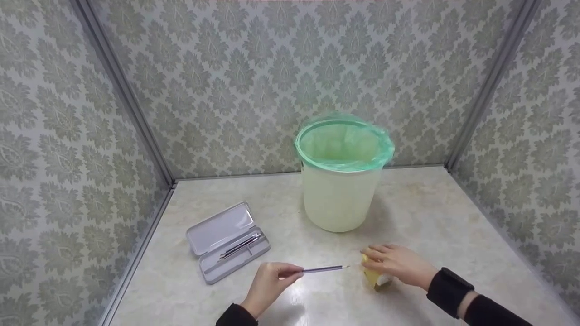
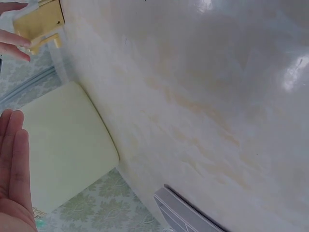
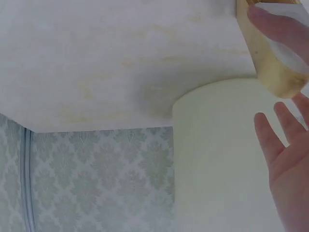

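Observation:
My left hand (image 1: 272, 283) pinches a dark-striped pencil (image 1: 324, 269) near one end between thumb and fingers. The pencil lies almost level, its pale point turned right toward a yellow crank pencil sharpener (image 1: 372, 277). A short gap separates point and sharpener. My right hand (image 1: 401, 262) holds the sharpener from above, fingers over its top. In the right wrist view the thumb lies against the sharpener (image 3: 263, 63), with the other fingers on its far side. The sharpener's small crank handle (image 2: 47, 42) shows in the left wrist view; there the pencil is hidden.
An open grey pencil case (image 1: 210, 274) with several pencils (image 1: 240, 246) in it lies left of my left hand. Behind stands a tall pale bin (image 1: 337, 199) with a green bag liner (image 1: 383, 154). Patterned walls (image 1: 226, 90) close the table (image 1: 435, 217) at back and sides.

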`<act>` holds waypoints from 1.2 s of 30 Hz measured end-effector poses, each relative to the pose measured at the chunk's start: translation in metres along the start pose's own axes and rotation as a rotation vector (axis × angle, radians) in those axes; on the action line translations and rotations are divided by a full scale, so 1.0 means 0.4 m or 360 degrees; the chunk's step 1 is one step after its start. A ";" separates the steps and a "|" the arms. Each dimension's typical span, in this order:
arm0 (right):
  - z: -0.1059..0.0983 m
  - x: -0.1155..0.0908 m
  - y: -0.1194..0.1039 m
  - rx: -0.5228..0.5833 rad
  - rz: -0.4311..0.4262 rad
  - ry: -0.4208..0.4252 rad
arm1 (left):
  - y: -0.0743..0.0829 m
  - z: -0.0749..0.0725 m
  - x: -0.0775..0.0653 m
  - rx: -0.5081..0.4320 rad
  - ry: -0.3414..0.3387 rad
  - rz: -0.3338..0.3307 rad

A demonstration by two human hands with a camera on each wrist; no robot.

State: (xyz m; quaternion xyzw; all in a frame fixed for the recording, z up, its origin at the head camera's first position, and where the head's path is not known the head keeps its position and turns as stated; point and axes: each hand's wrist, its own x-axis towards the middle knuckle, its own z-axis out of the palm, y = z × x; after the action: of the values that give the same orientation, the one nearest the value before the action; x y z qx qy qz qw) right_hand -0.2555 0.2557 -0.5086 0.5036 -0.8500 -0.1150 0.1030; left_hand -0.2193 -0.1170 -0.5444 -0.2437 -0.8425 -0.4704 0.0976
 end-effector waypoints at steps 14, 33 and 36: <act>-0.003 0.021 0.017 -0.0225 -0.0251 -0.0134 | -0.002 0.003 0.002 -0.0021 0.0010 -0.0020; 0.014 0.019 0.045 -0.0396 -0.0280 0.0147 | -0.002 0.000 0.001 -0.0010 0.0027 -0.0028; 0.005 0.022 0.036 -0.0248 -0.0201 0.0102 | -0.002 0.002 0.001 -0.0005 0.0029 -0.0020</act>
State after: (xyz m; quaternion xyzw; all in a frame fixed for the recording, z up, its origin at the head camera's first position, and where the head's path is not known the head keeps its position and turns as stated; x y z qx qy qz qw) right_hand -0.2721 0.2551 -0.5058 0.5500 -0.8014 -0.1708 0.1614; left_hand -0.2198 -0.1165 -0.5451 -0.2343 -0.8423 -0.4746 0.1018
